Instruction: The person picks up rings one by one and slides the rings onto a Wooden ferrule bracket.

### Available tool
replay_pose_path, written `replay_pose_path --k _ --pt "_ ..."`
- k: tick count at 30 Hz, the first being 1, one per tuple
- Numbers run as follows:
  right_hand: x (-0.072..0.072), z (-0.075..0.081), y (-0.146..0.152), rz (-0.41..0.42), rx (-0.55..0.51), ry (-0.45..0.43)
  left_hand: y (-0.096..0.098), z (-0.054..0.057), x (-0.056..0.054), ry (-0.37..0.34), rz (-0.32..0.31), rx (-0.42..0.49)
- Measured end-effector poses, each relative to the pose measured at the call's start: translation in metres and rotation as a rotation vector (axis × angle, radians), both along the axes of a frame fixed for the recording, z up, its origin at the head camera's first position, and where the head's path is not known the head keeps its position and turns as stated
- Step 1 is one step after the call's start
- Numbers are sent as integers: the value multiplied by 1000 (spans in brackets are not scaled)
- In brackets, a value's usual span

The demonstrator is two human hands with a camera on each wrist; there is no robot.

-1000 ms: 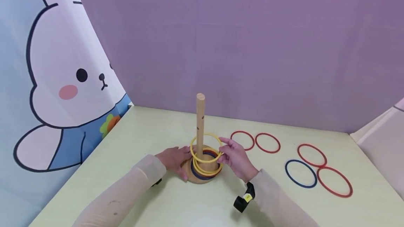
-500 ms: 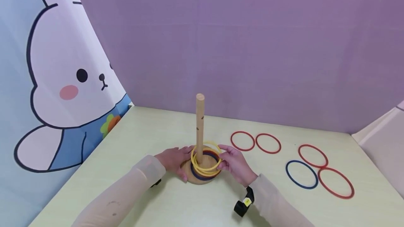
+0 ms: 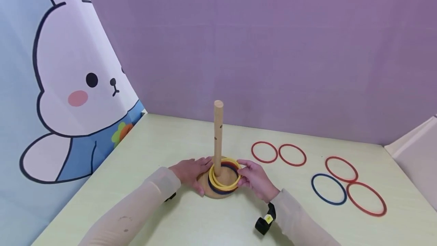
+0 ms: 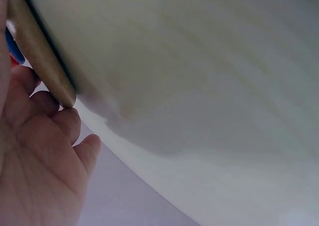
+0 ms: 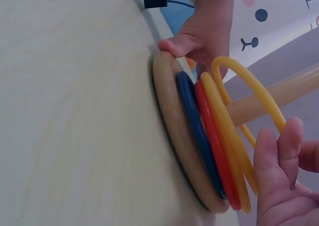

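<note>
A wooden post [image 3: 218, 136] rises from a round wooden base [image 3: 204, 188] in the head view. My left hand [image 3: 190, 174] grips the left side of this base, its thumb and fingers spread along the edge. Around the post's foot lie a blue ring [image 5: 192, 121], a red ring [image 5: 215, 141] and a yellow ring [image 5: 225, 124]. Between the thumb and fingers of my right hand [image 3: 256, 180] is the right side of another yellow ring [image 5: 260, 90]. That ring encircles the post low down, tilted over the stack in the right wrist view.
Two red rings, one [image 3: 252, 151] beside the other [image 3: 279, 154], lie behind my right hand. Farther right are a blue ring [image 3: 312, 187] and two more red rings [image 3: 326, 164]. A purple backdrop [image 3: 273, 56] stands behind the table [image 3: 170, 132].
My right hand has lowered the yellow ring along the post onto the stack at its foot. The left hand has stayed at the base.
</note>
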State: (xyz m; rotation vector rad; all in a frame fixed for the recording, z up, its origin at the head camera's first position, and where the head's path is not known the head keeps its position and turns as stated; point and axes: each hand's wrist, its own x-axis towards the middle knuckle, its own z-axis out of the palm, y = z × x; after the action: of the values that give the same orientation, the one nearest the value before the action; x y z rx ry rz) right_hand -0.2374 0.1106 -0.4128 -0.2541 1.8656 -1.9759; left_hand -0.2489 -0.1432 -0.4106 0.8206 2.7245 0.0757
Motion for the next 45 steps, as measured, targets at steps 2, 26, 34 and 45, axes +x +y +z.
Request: replay_pose_path --k 2,26,34,45 --pt "-1 0 0 -7 47 25 0 0 0 9 -7 0" --pt "-21 -12 3 -78 299 164 1 0 -2 -24 16 6" --pt "-39 -6 21 -26 380 192 2 0 -2 -24 27 -3" --pt "-76 -2 58 -42 604 377 5 0 -4 -19 41 -11"
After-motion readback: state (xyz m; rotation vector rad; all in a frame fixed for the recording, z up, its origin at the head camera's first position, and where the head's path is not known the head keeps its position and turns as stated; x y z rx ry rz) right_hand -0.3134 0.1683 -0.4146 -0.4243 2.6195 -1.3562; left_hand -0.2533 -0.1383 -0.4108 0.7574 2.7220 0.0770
